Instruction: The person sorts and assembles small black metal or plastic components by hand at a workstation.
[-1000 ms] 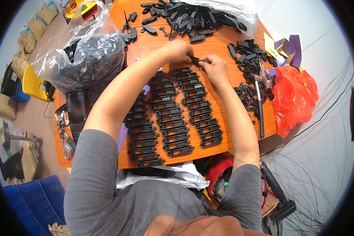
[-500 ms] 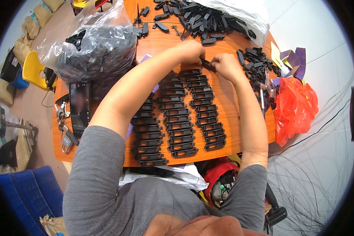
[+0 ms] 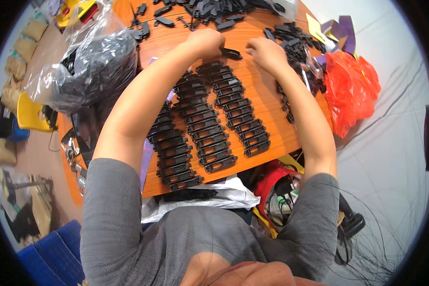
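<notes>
My left hand (image 3: 206, 44) is closed on one end of a small black plastic part (image 3: 231, 53), above the far end of the laid-out rows. To its right, my right hand (image 3: 268, 53) has curled fingers and is apart from that part; whether it pinches something small is hidden. Below my hands, several black plastic frames lie side by side in three columns: a left column (image 3: 175, 162), a middle column (image 3: 207, 128) and a right column (image 3: 238, 109). My left forearm passes over the upper part of the left column.
Loose black pieces form a pile (image 3: 214, 10) at the back and another heap (image 3: 295, 43) beyond my right hand. A clear plastic bag (image 3: 97, 66) of black parts stands left, near a phone (image 3: 86, 128) and keys (image 3: 71, 150). A red plastic bag (image 3: 350, 88) hangs at the right edge.
My right hand has come away from the black part, which stays in my left hand. The whole view has shifted and turned a little.
</notes>
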The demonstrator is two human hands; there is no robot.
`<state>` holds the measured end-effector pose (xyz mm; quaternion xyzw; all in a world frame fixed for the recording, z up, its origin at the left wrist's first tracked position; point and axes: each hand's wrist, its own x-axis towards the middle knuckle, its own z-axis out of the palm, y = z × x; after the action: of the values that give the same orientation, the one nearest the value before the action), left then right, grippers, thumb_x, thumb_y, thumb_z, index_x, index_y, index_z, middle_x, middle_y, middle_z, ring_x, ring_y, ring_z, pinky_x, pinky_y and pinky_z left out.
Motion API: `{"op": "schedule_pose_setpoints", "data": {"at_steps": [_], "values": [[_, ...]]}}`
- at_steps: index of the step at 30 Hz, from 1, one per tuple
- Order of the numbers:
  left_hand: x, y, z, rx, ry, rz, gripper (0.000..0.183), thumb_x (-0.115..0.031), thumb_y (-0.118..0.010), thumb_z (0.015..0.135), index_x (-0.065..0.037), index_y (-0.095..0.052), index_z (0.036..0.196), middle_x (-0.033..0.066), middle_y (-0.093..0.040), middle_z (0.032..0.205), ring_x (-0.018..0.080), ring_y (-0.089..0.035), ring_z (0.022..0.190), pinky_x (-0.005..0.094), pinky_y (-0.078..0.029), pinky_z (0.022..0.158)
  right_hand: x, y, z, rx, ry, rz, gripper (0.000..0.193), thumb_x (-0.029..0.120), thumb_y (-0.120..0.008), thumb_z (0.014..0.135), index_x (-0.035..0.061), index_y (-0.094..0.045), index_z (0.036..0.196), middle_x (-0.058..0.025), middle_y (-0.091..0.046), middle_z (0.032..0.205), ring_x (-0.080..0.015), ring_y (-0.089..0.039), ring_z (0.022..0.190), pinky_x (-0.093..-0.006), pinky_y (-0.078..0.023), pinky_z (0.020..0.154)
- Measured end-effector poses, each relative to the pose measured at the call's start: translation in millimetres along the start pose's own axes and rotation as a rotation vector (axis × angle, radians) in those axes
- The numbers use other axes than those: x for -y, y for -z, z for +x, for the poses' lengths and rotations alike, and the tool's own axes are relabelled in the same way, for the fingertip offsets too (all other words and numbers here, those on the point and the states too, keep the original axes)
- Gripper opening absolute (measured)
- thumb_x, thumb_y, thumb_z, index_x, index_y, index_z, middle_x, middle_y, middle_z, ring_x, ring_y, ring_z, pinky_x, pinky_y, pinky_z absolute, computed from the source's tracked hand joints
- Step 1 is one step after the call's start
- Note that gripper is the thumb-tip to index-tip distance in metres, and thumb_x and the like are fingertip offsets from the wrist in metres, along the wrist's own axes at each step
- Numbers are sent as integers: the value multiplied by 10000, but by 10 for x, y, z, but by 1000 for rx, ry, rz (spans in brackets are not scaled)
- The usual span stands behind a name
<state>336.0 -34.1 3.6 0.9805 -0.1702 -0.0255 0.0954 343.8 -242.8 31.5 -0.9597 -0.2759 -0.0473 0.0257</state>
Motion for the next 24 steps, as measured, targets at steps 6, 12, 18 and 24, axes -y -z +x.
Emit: {"op": "schedule_pose_setpoints", "data": {"at_steps": [6,12,18,24], "values": [[-549,50,-94,19,-31,-32,443,-233,-652,790,-185,-649,1230,106,-675,1153,286,-631,1081,427,-528,868,-344,-28,-1813,-324,126,-136,364,378,-642,872,243,-653,1210,-75,-550,1317,-336,-458,1253,-502,-401,997],[-1104,-206,-218,98,-140,-70,381,-231,-609,779,-120,-682,1135,134,-696,1061,310,-651,1022,436,-525,853,-672,-411,-1653,-309,98,-179,388,397,-605,900,307,-611,1278,-84,-459,1435,-327,-361,1356,-577,-270,1089],[-1336,-197,-281,87,-84,-268,520,-468,-631,845,-101,-623,1215,165,-638,1202,310,-583,1157,471,-469,938,-538,-388,-1642,-438,-20,-52,422,392,-571,934,205,-584,1312,-145,-481,1410,-354,-395,1332,-508,-301,1101],[-1080,-196,-665,-40,120,128,885,-804,-332,841,-223,-316,1508,172,-230,1572,469,-177,1431,642,-137,1126,417,-200,-2082,-148,153,225,727,538,-474,949,42,-351,1466,-210,-249,1550,-372,-193,1454,-484,-164,1174]]}}
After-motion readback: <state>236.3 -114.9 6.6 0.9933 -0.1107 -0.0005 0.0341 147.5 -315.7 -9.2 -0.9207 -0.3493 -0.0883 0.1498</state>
